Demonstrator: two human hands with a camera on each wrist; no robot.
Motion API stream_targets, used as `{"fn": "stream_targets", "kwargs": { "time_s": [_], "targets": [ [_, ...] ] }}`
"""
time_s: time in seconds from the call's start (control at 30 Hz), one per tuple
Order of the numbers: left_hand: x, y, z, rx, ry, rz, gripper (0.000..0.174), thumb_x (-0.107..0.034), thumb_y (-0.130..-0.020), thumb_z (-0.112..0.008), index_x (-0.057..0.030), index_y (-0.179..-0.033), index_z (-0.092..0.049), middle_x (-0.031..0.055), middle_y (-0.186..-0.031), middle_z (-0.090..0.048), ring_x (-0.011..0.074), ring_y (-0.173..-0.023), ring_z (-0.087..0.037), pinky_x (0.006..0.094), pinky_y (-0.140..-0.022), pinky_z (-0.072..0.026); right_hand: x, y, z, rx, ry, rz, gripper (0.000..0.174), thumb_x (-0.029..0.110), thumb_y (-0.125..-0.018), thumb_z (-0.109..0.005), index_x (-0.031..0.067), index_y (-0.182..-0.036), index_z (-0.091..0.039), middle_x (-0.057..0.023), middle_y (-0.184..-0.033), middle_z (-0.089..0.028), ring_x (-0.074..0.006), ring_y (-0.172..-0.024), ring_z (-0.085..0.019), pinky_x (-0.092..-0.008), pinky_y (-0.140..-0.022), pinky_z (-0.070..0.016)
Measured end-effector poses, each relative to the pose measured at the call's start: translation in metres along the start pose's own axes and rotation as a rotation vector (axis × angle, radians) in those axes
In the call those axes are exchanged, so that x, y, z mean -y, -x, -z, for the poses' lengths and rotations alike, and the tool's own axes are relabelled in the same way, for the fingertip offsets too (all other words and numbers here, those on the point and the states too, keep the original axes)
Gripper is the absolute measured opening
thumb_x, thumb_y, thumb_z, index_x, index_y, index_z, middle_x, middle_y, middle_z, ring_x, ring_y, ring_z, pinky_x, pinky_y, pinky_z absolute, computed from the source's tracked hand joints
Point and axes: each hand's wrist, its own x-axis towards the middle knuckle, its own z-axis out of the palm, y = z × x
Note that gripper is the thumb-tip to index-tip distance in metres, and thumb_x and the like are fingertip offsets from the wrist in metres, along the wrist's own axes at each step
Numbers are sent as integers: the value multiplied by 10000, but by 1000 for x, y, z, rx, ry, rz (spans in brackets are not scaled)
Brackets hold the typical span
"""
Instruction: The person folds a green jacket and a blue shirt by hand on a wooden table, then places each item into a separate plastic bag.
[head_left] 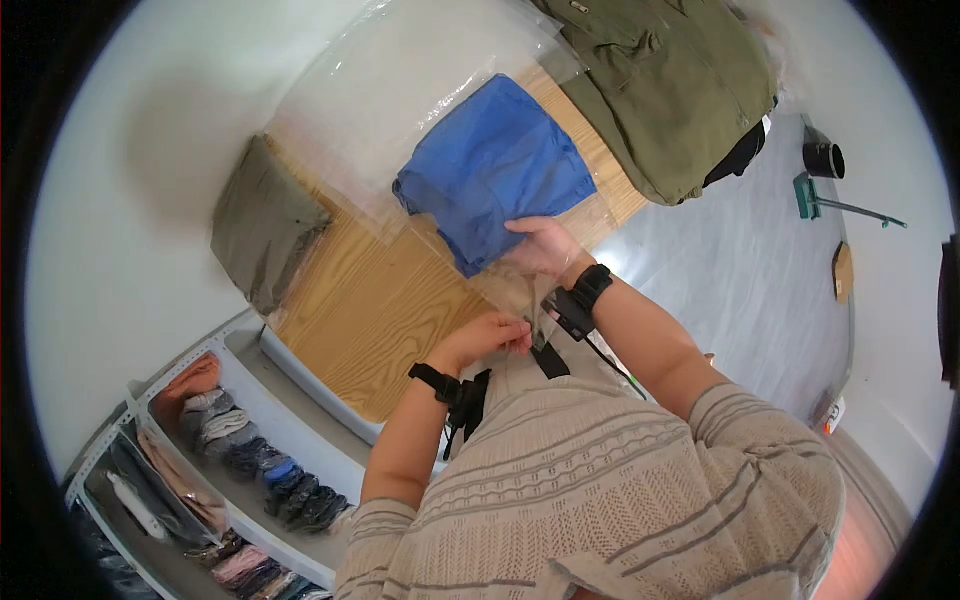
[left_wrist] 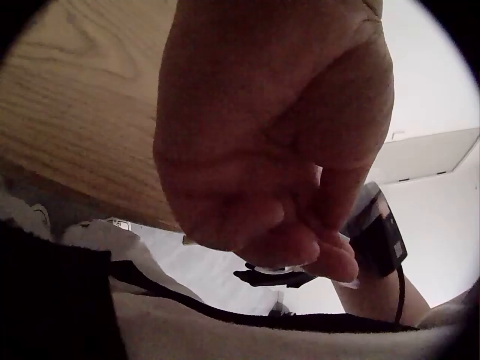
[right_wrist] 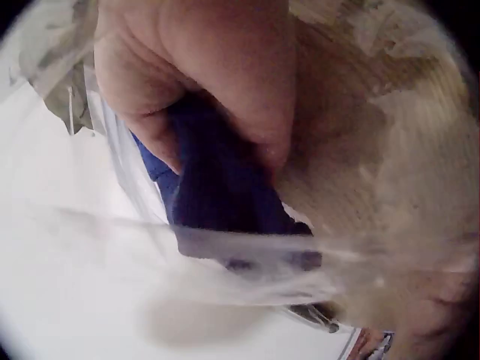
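A folded blue garment (head_left: 495,160) is held up over the wooden table by my right hand (head_left: 545,248), its thumb on top of the cloth. In the right wrist view, the blue cloth (right_wrist: 217,180) is gripped between thumb and fingers, with clear plastic stretching across it. That clear plastic bag (head_left: 520,290) surrounds the lower part of the garment and hangs toward my body. My left hand (head_left: 488,338) pinches the bag's near edge between thumb and fingertips. From the left wrist, its fingers (left_wrist: 277,240) appear curled in, the thumb meeting them.
More clear plastic (head_left: 350,120) lies across the far side of the wooden table (head_left: 400,310). A grey-green folded garment in plastic (head_left: 265,225) stands at the left, an olive jacket (head_left: 680,90) at the far right. Open drawers (head_left: 310,430) with rolled clothes are at the lower left.
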Motion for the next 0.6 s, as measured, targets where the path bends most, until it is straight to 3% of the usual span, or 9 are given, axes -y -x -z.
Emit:
{"fn": "stream_targets", "kwargs": {
  "time_s": [0.1,0.17,0.3,0.4,0.47,0.5,0.57,0.6],
  "targets": [
    [9,-3,2,87,-35,-3,288,-310,-914,-512,-75,-838,-660,-18,-751,-625,70,-711,-534,210,-643,-392,6,-10,-7,57,160,20,475,5,-807,-501,-53,-1267,-401,-180,-1285,-465,-350,-1142,-473,-491,-1010,-335],
    [9,-2,2,81,-35,20,286,-307,-917,-510,-77,-836,-660,-24,-751,-626,65,-709,-531,209,-648,-396,10,-27,6,-53,216,-149,475,8,-808,-493,-56,-1269,-395,-162,-1284,-466,-317,-1181,-442,-451,-1021,-328],
    [10,-1,5,31,-23,30,288,-306,-921,-502,-82,-829,-659,-29,-750,-626,65,-711,-527,212,-659,-400,14,-37,11,-155,368,-267,449,13,-820,-489,-58,-1256,-414,-162,-1276,-475,-319,-1161,-456,-453,-1008,-339],
    [5,0,4,69,-117,18,289,-299,-925,-492,-81,-840,-660,-20,-763,-630,69,-711,-528,216,-667,-404,14,-9,-30,-163,509,-149,447,120,-851,-507,-56,-1253,-422,-162,-1280,-474,-314,-1107,-491,-428,-927,-404],
    [11,-1,2,75,-23,26,266,-293,-915,-490,-100,-809,-639,-24,-743,-627,63,-692,-498,205,-617,-372,25,17,-68,-290,635,-311,500,313,-883,-515,-30,-1241,-447,-169,-1195,-539,-291,-965,-553,-380,-808,-444],
    [13,-1,3,81,-24,22,266,-293,-915,-490,-100,-809,-639,-24,-743,-627,63,-692,-498,205,-617,-372,22,21,-68,-296,637,-308,500,313,-883,-515,-30,-1241,-447,-169,-1195,-539,-291,-965,-553,-380,-808,-444],
    [13,-2,4,75,-13,14,257,-289,-911,-492,-101,-819,-640,-24,-750,-629,61,-703,-504,209,-622,-373,13,25,-57,-115,34,95,601,495,-868,-496,-6,-1201,-494,-185,-1043,-607,-273,-798,-574,-367,-724,-440],
    [15,-3,1,82,-6,12,257,-289,-911,-492,-101,-819,-640,-24,-750,-629,61,-703,-504,209,-622,-373,13,27,-51,-125,37,94,601,495,-868,-496,-6,-1201,-494,-185,-1043,-607,-273,-798,-574,-367,-724,-440]
  ]
}}
